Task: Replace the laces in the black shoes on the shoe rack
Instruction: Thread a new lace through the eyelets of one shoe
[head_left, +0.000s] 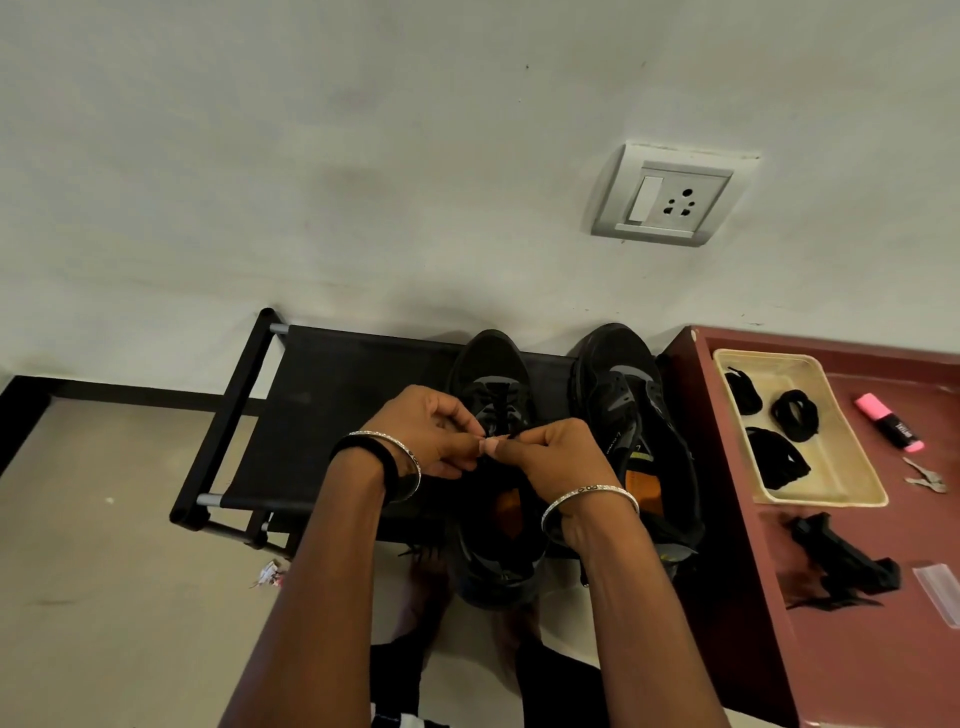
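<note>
Two black shoes stand on the black shoe rack (322, 405), toes to the wall. Over the left shoe (491, 384) both my hands meet above its eyelets. My left hand (426, 431) and my right hand (550, 452) each pinch a black lace (511, 435) between thumb and fingertips, thumbs nearly touching. The right shoe (618, 395) stands beside it, untouched, its orange insole showing. A cream tray (852, 493) on the maroon table holds three bundles of black laces (794, 413).
The maroon table (779, 571) stands right of the rack, with a pink highlighter (889, 422), keys (927, 477), a black clip-like object with loose laces (844, 564) and a clear packet (943, 592). A wall socket (670, 200) is above. Scraps (270, 571) lie on the floor.
</note>
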